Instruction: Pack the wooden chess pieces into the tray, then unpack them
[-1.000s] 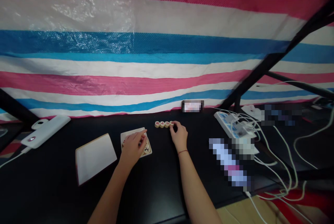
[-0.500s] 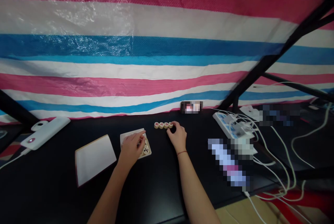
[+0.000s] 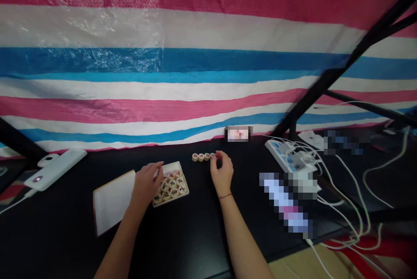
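Observation:
A row of round wooden xiangqi pieces [image 3: 201,156] lies on the black table [image 3: 65,235], with red characters on top. My right hand [image 3: 222,171] rests at the row's right end, its fingertips shut on the last piece, which they partly hide. My left hand [image 3: 146,185] hovers at the left corner of a shallow cream tray [image 3: 172,199], loosely curled. The tray holds several pieces packed side by side, some with black characters. Whether my left hand holds anything is hidden.
A white pad [image 3: 114,201] lies left of the tray, and a white power bank [image 3: 55,169] sits further left. To the right are a power strip [image 3: 286,157] with white cables and a blurred object [image 3: 286,203]. A striped tarp [image 3: 163,75] hangs behind the table.
My left hand has moved left off the tray, uncovering the pieces in it. My right hand has shifted slightly at the row's end. The view has tilted a little.

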{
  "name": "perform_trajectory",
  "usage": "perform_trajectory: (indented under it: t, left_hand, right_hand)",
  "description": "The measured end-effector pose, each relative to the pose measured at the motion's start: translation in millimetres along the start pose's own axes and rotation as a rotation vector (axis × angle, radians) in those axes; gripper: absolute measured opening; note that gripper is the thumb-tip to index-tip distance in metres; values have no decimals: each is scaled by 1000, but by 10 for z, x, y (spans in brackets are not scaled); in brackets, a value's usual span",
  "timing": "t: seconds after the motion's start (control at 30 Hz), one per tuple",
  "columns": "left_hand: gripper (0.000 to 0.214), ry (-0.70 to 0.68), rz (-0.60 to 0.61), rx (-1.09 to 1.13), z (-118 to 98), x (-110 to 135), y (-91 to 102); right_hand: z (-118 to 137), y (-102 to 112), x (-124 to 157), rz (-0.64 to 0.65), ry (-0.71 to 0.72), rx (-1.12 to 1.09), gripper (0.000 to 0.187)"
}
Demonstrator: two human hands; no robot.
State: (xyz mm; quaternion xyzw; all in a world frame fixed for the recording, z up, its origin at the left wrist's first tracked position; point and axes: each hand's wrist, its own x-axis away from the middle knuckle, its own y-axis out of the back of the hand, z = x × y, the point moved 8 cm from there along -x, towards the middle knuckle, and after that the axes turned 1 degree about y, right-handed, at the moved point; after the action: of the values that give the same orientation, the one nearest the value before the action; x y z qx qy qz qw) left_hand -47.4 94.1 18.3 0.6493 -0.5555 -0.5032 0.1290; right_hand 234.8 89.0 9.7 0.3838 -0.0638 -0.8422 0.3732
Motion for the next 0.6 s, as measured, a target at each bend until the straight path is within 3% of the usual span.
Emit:
perform_trajectory:
  t: [0.1,0.2,0.3,0.43,0.6]
  left_hand:
    - [26,97,-41,-147,157,21,78]
    - [25,129,31,-253,157,42,73]
    - [26,148,135,-368,109,68,48]
    - [28,162,254,-448,90,127,-12]
    - [22,106,298,-406,110,200,-93]
  right_hand:
    - [271,-257,137,243,57,-179,26]
    - [520,-551,321,530,131,-273,28]
    - [630,-731,445,701,161,-234,30]
    - [683,-808,516,785,206,-117,34]
    - [712,-793,555,759,233,10,37]
